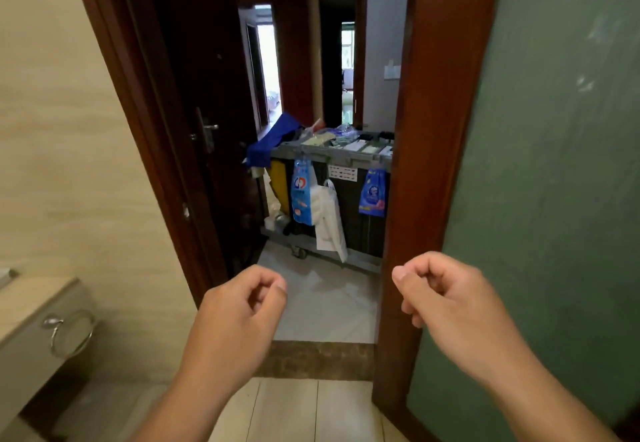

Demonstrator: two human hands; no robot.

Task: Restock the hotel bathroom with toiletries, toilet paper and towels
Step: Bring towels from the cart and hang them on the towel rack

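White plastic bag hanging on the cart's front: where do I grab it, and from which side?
Take the white plastic bag by its handle loop at the top, just below the housekeeping cart rim, coming from the doorway side that faces you. It hangs limp and slightly slanted from that loop, so the body would probably just crumple; lifting the loop should free it.

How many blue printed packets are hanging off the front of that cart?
2. One blue packet hangs near the cart's left end, beside a white bag; the other packet hangs at the right, by the door frame, which may hide more.
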